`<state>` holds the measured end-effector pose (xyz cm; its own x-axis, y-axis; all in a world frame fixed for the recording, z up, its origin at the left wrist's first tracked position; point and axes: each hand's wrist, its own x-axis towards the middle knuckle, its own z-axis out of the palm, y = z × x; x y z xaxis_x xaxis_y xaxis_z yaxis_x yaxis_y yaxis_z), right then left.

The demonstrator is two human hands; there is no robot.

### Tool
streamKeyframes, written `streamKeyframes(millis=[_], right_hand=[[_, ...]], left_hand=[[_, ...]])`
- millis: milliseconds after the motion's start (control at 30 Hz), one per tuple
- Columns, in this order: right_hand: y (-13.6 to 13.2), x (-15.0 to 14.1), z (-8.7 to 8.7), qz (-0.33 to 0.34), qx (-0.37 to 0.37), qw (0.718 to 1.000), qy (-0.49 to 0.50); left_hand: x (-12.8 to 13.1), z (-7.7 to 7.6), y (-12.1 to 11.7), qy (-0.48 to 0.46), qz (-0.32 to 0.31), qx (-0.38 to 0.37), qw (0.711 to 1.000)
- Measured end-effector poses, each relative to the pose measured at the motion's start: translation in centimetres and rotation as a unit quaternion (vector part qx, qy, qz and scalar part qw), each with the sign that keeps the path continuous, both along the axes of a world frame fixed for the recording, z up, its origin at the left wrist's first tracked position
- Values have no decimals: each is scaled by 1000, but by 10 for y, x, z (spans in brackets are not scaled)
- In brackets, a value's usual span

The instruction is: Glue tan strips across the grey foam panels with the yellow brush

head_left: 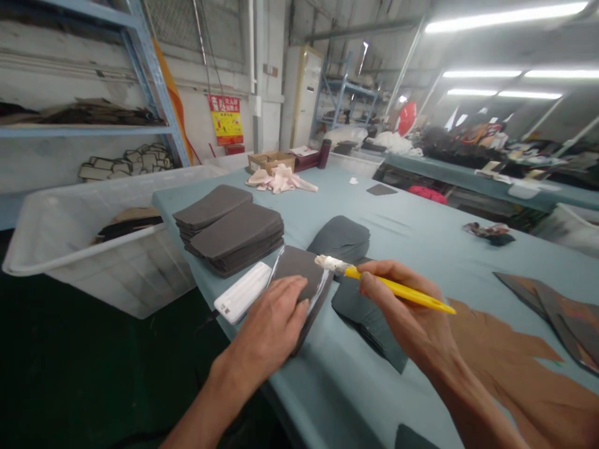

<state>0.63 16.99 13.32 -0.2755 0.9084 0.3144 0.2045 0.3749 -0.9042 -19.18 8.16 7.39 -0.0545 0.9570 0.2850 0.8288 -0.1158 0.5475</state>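
My right hand (pixel 407 299) grips a glue brush (pixel 397 290) by its yellow handle, with the white-coated bristles touching the top right edge of a dark grey panel (pixel 297 262). White paste runs along the panel's left and right edges. My left hand (pixel 276 318) lies on that panel with its fingers stretched out and pressed down. Just left of the panel is a white flat rectangular object (pixel 243 292). Two dark panel piles lie on the right side, one (pixel 339 237) behind the brush and the other (pixel 369 324) partly under my right hand.
Taller stacks of dark panels (pixel 234 231) stand at the table's left edge. Brown sheets (pixel 505 355) cover the right front. Farther back are pinkish gloves (pixel 281 179) and a cardboard box (pixel 269 161). A white plastic bin (pixel 107 268) stands left of the table (pixel 412 231).
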Motion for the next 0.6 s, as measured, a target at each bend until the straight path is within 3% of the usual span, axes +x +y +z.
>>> streamKeyframes(millis=[167,467,600], right_hand=[[-26,35,-4,-36,-6,999,2],[-97,66,-22,-130,-110,985,33],[-117,80,-28,-110,-137,984,35]], left_hand=[[-27,14,-8,65,-51,-50,995],[-15,18,-9,161,-42,-107,980],[-26,26,-15,179,-64,-143,971]])
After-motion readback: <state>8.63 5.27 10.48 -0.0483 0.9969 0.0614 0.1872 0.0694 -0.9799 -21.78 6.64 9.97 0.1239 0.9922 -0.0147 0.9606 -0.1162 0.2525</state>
